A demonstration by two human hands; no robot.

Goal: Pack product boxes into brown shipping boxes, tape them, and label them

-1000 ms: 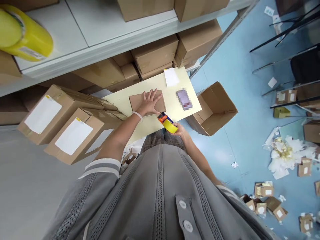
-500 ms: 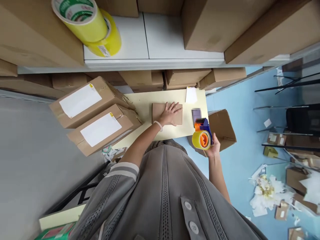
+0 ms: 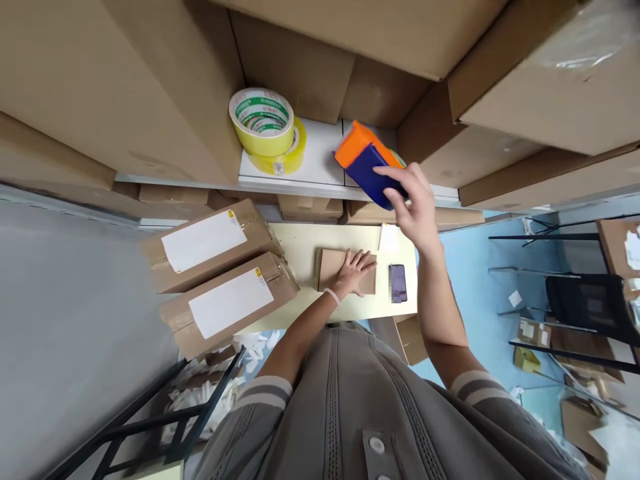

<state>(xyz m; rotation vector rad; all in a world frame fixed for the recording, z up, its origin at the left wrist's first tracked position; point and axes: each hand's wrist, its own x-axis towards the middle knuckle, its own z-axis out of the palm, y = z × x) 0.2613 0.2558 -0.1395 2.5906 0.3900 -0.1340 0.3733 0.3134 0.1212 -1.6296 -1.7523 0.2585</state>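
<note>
My right hand (image 3: 417, 203) is raised to the white shelf (image 3: 320, 179) and grips an orange and blue tape dispenser (image 3: 367, 167) just above its edge. To the left on that shelf lie two stacked rolls of yellow tape (image 3: 265, 130). My left hand (image 3: 356, 272) rests flat, fingers spread, on a small brown cardboard parcel (image 3: 331, 265) lying on the pale yellow table (image 3: 300, 250). A phone (image 3: 398, 283) lies on the table just right of the parcel, and a white slip (image 3: 388, 237) lies behind it.
Two long labelled cartons (image 3: 220, 280) lie at the table's left end. Large cardboard boxes (image 3: 525, 87) fill the shelves above. An open box (image 3: 410, 337) stands on the blue floor under the table's right edge. A black metal frame (image 3: 165, 420) stands lower left, black racks (image 3: 575, 313) at right.
My right hand has lifted the tape dispenser from beside the table's right edge up to the white shelf. My left hand has stayed on the parcel. The view has tilted upward.
</note>
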